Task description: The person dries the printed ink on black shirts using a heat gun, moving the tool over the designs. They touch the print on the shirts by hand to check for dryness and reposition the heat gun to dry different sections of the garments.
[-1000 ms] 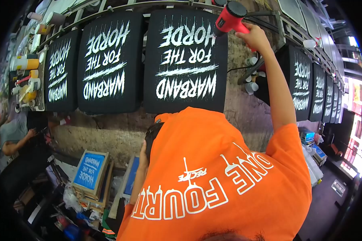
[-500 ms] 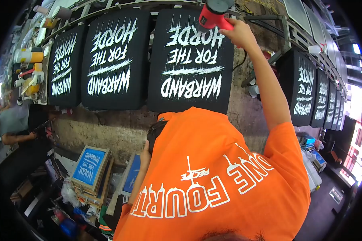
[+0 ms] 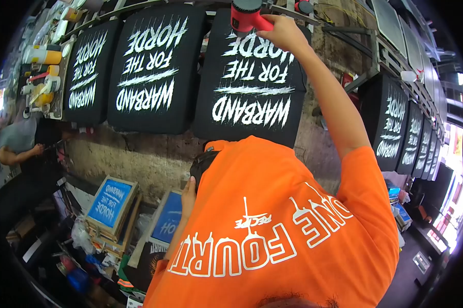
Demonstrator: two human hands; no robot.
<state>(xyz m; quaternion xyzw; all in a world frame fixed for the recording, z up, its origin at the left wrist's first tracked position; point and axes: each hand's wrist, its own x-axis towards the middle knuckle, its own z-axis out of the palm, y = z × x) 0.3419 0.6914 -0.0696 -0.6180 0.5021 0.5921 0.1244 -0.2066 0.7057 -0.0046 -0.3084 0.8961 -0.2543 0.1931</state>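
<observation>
In the head view, my right hand [image 3: 284, 34] is closed around the handle of a red heat gun [image 3: 244, 18] with a dark round back end. The heat gun is above the far end of a black fabric panel [image 3: 252, 51] printed with white lettering, HORDE, FOR THE, WARBAND. It covers part of the top word; the nozzle faces away from me. My left hand [image 3: 189, 195] hangs low at my side, beside a dark item [image 3: 203, 167] at my waist. Its visible fingers lie stretched out, partly hidden by my orange shirt [image 3: 288, 215], and nothing shows in them.
Further black printed panels [image 3: 154, 66] line the rack on the left, and more [image 3: 390, 123] stand at the right. Tubs [image 3: 41, 55] sit at the far left. Blue printing screens [image 3: 110, 203] are stacked lower left. Another person [image 3: 23, 141] stands at the left edge.
My right hand has carried the heat gun leftward across the panel's top word. My left hand stays low at my side. The view has shifted slightly.
</observation>
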